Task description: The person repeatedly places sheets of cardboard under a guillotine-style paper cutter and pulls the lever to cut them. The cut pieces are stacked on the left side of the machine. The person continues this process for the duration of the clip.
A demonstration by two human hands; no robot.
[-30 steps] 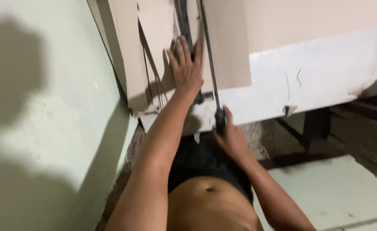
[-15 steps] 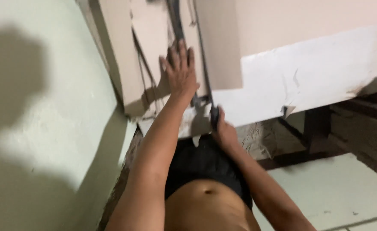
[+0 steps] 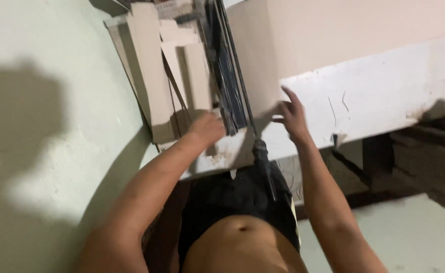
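A bundle of thin dark sheets [image 3: 226,65] leans upright between a stack of beige boards [image 3: 151,76] and a large beige panel [image 3: 333,35]. My left hand [image 3: 207,127] is down at the bundle's lower end, fingers curled on its bottom edge where it rests on the white ledge [image 3: 374,101]. My right hand [image 3: 290,115] hovers with fingers spread in front of the panel's lower corner, holding nothing. A thin dark rod runs down the bundle's right side; its black handle [image 3: 261,150] hangs free below the ledge, between my two arms.
A pale green wall [image 3: 40,126] with my shadow closes off the left side. Under the ledge stands a dark wooden frame [image 3: 374,151] with rough boards behind it. Pale floor [image 3: 414,237] shows at the lower right.
My left hand slid down from flat on the boards to the bundle's lower end. My right hand let go of the rod's handle and rose, open, toward the panel. The view tilted up.
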